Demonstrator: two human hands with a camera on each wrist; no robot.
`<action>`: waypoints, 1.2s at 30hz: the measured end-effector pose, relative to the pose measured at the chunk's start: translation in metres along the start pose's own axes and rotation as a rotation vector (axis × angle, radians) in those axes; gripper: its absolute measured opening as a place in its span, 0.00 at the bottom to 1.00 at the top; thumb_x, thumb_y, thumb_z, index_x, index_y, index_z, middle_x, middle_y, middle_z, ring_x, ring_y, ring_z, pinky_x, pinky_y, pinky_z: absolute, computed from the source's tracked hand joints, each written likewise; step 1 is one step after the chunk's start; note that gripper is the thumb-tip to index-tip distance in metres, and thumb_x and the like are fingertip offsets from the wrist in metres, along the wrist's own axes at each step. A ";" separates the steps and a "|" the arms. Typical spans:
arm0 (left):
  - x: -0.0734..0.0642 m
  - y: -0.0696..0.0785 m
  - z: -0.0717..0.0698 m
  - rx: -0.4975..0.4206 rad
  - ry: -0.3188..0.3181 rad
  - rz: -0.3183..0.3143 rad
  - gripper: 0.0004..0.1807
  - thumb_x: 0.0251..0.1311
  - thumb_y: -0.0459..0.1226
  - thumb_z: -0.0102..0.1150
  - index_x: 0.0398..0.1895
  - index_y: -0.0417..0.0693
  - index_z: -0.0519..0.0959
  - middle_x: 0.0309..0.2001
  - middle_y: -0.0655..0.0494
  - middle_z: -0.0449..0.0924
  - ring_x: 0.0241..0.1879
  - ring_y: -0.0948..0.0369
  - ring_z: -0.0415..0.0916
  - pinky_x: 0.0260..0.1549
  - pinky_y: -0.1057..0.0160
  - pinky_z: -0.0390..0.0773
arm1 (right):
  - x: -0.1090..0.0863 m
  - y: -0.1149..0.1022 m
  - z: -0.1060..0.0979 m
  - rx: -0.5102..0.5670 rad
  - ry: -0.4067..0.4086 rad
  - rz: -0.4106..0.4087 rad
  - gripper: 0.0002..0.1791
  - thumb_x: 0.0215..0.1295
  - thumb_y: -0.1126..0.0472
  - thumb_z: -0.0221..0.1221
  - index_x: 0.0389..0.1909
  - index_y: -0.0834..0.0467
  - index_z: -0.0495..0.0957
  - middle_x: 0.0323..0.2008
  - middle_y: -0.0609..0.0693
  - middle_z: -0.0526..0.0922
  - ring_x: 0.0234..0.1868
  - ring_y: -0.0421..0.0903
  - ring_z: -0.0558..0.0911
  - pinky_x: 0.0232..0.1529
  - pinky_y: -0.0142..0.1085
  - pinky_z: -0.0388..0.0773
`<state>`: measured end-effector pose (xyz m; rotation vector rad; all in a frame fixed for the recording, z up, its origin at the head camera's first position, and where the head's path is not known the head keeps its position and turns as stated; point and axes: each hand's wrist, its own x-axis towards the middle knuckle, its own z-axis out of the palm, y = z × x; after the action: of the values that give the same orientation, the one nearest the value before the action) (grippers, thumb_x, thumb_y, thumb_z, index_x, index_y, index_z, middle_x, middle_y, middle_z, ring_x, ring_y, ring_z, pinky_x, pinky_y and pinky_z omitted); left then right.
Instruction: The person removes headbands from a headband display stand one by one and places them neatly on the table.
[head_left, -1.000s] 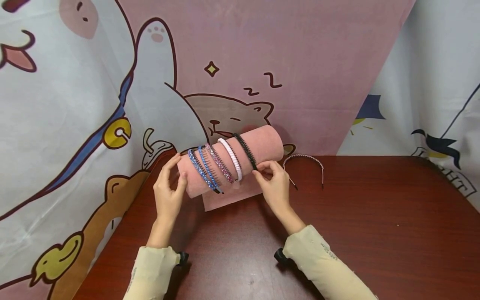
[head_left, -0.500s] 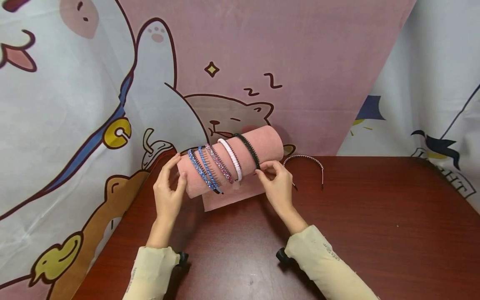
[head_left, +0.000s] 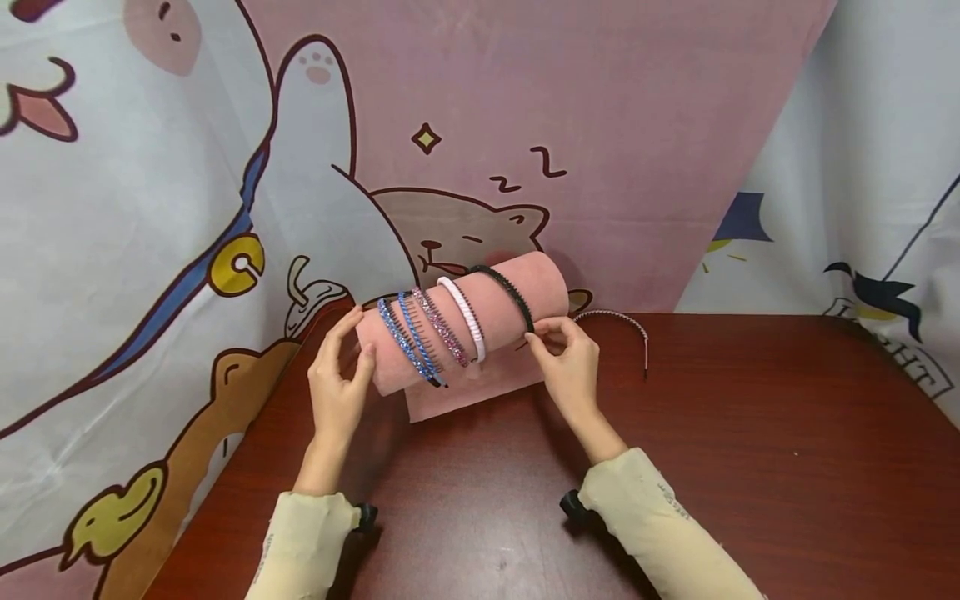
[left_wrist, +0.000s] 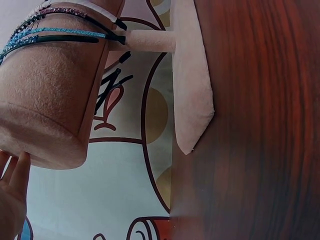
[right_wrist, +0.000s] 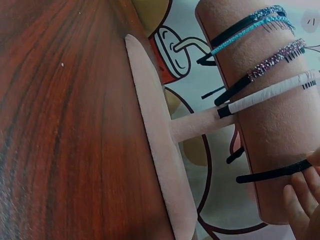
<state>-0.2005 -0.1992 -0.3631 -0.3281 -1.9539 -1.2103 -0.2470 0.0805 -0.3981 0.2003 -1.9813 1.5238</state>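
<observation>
A pink velvety headband stand [head_left: 543, 287], a padded roll on a post and flat base, bears several headbands. My left hand [head_left: 337, 379] holds the roll's left end; in the left wrist view its fingers [left_wrist: 17, 172] touch the end face. With my right hand [head_left: 572, 367] I pinch the near end of a black headband [head_left: 513, 292], which arches over the roll's right part. To its left sit a white headband [head_left: 467, 321], a pink glitter one [head_left: 441, 327], a thin blue one [head_left: 417, 332] and a blue glitter one [head_left: 401, 340]. The right wrist view shows the black headband's tip [right_wrist: 265, 176] beyond my fingers.
Another headband [head_left: 633, 319], pale and beaded-looking, lies on the dark red wooden table [head_left: 712, 467] right of the stand, partly behind my right hand. A cartoon-printed cloth [head_left: 637, 125] hangs close behind the stand and down the left side.
My right hand has slid the black headband rightward along the roll, away from the white one. The left hand stays at the roll's left end.
</observation>
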 end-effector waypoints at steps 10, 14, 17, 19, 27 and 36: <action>0.001 0.014 -0.002 -0.009 -0.010 -0.008 0.22 0.61 0.25 0.59 0.60 0.33 0.76 0.62 0.36 0.77 0.62 0.50 0.75 0.56 0.75 0.77 | 0.008 0.002 -0.006 0.004 0.014 0.016 0.07 0.56 0.70 0.69 0.35 0.65 0.83 0.35 0.58 0.88 0.34 0.43 0.83 0.34 0.16 0.79; 0.001 0.013 -0.002 -0.005 -0.010 -0.007 0.22 0.61 0.26 0.60 0.61 0.34 0.76 0.62 0.37 0.77 0.62 0.50 0.75 0.56 0.74 0.78 | 0.012 0.003 -0.009 -0.005 0.022 0.038 0.06 0.57 0.69 0.68 0.35 0.65 0.83 0.35 0.58 0.88 0.31 0.34 0.81 0.33 0.15 0.78; 0.001 0.012 -0.002 -0.010 -0.009 -0.007 0.22 0.61 0.26 0.59 0.61 0.34 0.76 0.62 0.37 0.77 0.62 0.50 0.75 0.56 0.76 0.76 | 0.015 0.003 -0.013 0.001 0.024 0.050 0.06 0.58 0.68 0.68 0.35 0.65 0.83 0.35 0.59 0.87 0.30 0.29 0.79 0.33 0.15 0.78; 0.001 0.012 -0.002 -0.016 -0.010 -0.007 0.22 0.61 0.25 0.60 0.61 0.34 0.76 0.62 0.36 0.77 0.63 0.50 0.75 0.56 0.77 0.76 | 0.017 0.002 -0.016 0.003 0.030 0.056 0.07 0.58 0.68 0.68 0.36 0.66 0.82 0.35 0.60 0.87 0.30 0.27 0.79 0.32 0.15 0.77; 0.001 0.013 -0.003 -0.009 -0.009 -0.012 0.22 0.61 0.25 0.60 0.60 0.34 0.76 0.62 0.37 0.77 0.62 0.50 0.75 0.57 0.63 0.80 | 0.024 0.007 -0.023 -0.006 0.048 0.059 0.07 0.58 0.69 0.67 0.36 0.67 0.82 0.37 0.62 0.87 0.30 0.23 0.78 0.30 0.15 0.77; 0.001 0.013 -0.003 -0.005 -0.011 -0.019 0.22 0.61 0.26 0.60 0.60 0.32 0.76 0.62 0.38 0.78 0.62 0.49 0.75 0.57 0.61 0.80 | 0.030 0.012 -0.029 -0.057 0.069 0.069 0.07 0.58 0.66 0.68 0.36 0.66 0.83 0.33 0.61 0.87 0.27 0.25 0.78 0.26 0.18 0.73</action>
<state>-0.1919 -0.1946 -0.3535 -0.3200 -1.9679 -1.2278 -0.2654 0.1178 -0.3876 0.0554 -1.9925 1.4939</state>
